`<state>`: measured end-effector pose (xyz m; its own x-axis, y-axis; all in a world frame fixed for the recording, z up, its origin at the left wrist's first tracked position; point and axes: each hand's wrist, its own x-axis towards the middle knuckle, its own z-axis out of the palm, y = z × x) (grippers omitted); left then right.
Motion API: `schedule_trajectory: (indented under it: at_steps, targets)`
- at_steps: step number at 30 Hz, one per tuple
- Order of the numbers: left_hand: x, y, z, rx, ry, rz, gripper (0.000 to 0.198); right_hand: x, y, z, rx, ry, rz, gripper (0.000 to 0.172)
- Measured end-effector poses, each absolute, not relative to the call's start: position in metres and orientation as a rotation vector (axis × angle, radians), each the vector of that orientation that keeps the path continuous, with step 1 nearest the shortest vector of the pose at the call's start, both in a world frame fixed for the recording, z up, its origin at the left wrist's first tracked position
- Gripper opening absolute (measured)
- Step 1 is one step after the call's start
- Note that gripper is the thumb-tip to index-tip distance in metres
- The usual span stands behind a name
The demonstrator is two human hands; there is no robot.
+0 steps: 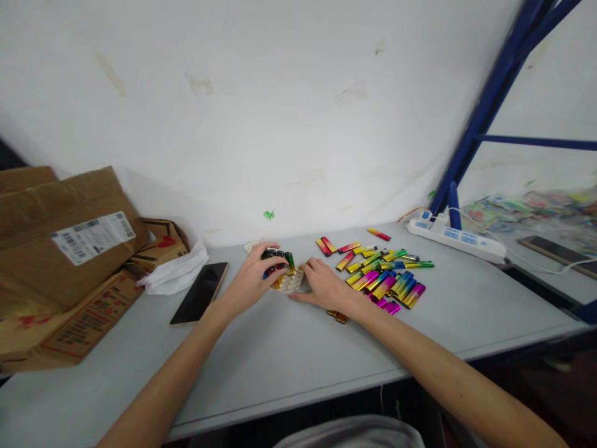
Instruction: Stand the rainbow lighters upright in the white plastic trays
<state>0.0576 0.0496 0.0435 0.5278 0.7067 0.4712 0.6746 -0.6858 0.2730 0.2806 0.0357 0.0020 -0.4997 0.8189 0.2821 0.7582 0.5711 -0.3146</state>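
A small cream tray (291, 282) with rows of pockets sits on the table between my hands. Several shiny coloured lighters (290, 260) stand upright in its far left part, their dark tops showing. My left hand (254, 274) curls around these lighters from the left, its fingertips over their tops. On the other side, my right hand (324, 285) grips the tray's right edge, thumb at the near side and fingers at the far side. A loose pile of shiny multicoloured lighters (385, 283) lies to the right of my right hand. A few gold ones (337, 317) lie by my right wrist.
A black phone (200, 292), white crumpled plastic (180, 270) and cardboard boxes (69, 249) are on the left. A white power strip (454, 239) with cables lies at the back right by a blue metal frame (480, 106). The wall (298, 124) bounds the table (280, 361) behind.
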Motion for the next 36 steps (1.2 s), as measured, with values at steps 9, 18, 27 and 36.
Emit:
schedule_trajectory:
  at_steps: [9, 18, 27, 36]
  targets:
    - [0.061, 0.057, 0.027, 2.858, 1.355, 0.875, 0.029, 0.282, 0.037, 0.000, -1.267, -2.422, 0.165, 0.059]
    - [0.061, 0.057, 0.022, 3.058, 1.420, 0.882, 0.037, 0.284, 0.039, -0.003, -1.280, -2.435, 0.172, 0.061]
    - [0.057, 0.048, 0.026, 2.999, 1.434, 0.857, 0.055, 0.291, 0.038, 0.004, -1.227, -2.425, 0.174, 0.061]
    - [0.026, 0.050, 0.021, 2.712, 1.501, 0.774, 0.084, 0.405, 0.090, 0.016, -1.808, -2.087, -0.117, 0.038]
